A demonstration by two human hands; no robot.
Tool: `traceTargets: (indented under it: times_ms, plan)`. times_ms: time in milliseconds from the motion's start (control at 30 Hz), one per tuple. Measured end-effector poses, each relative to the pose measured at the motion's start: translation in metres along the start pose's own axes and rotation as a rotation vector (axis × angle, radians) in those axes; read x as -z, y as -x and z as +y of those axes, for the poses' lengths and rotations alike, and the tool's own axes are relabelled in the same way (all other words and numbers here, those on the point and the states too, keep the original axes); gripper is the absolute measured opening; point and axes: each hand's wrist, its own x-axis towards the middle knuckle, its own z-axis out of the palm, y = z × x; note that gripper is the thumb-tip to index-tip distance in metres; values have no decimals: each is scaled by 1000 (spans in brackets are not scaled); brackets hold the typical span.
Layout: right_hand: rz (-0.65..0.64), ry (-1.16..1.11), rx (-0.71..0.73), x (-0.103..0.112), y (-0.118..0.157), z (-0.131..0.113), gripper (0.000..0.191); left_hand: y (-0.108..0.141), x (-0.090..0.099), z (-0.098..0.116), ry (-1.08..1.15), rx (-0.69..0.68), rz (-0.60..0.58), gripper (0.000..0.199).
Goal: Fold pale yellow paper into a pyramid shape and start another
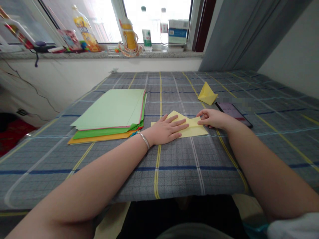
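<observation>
A sheet of yellow paper [193, 131], folded with a pointed peak on its far side, lies on the checked tablecloth in front of me. Flat on its left part rests my left hand [167, 130], fingers spread, with a silver bangle on the wrist. My right hand [208, 119] pinches the paper's right end between thumb and fingers. Part of the paper is hidden under the left hand. Beyond the right hand stands a folded yellow paper piece [207, 94] with a pointed top.
Left of my hands lies a stack of coloured paper [112, 106], light green on top. A phone [234, 114] lies behind my right wrist. Bottles, a yellow cup [129, 36] and boxes [177, 33] line the windowsill [159, 54]. The plaid tablecloth [174, 176] covers the table.
</observation>
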Motion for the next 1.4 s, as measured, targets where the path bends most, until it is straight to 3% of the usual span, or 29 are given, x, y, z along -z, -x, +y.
traceTargets:
  times_ms: [333, 633, 733, 833, 900, 1067, 1167, 1267, 1400]
  plan:
    - [-27, -57, -65, 3, 4, -1, 32, -1, -1, 0, -58, -7, -6, 56]
    - [-143, -93, -74, 11, 10, 5, 29, -2, 2, 1, -50, 0, -24, 56]
    - [-61, 3, -51, 11, 9, 4, 24, -2, 3, 1, -43, -2, -24, 56]
    - [222, 45, 82, 4, 8, -4, 14, -1, 1, 1, -26, -2, -15, 57]
    - [353, 61, 268, -5, 8, -12, 11, -2, -1, 0, -1, 7, -6, 60]
    - [146, 274, 720, -36, 9, -31, 15, -4, -3, -4, 75, 48, -27, 65]
    - [152, 348, 877, -46, 8, -36, 19, -6, -1, -6, 130, 85, -52, 58]
    - [194, 439, 938, -46, 8, -36, 21, -9, -2, -8, 162, 129, -38, 57]
    - [222, 557, 905, -43, 10, -37, 18, -12, -6, -10, 162, 165, 0, 56]
